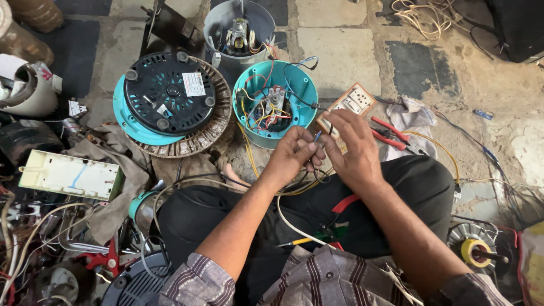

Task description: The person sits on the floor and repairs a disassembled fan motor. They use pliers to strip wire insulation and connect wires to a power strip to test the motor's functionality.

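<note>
Blue wire [317, 136] between both grips

Bare stone floor [334, 51] lies open beyond the round teal wired housing [274, 105]; red-handled pliers [391, 135] block the right; the ribbed black-and-teal disc [170, 102] crowds the left.

The open round housing [275, 102] is teal, with red, yellow and white wires tangled inside. Left of the housing, a black ribbed cover [169, 93] sits on a teal disc. Right of it, a switch board [347, 107] is brown with white switches, and pliers [391, 133] have red handles. Near the housing, the left hand [294, 153] pinches a blue-tipped wire [317, 136]. The shirt [317, 280] is grey with dark stripes.
</note>
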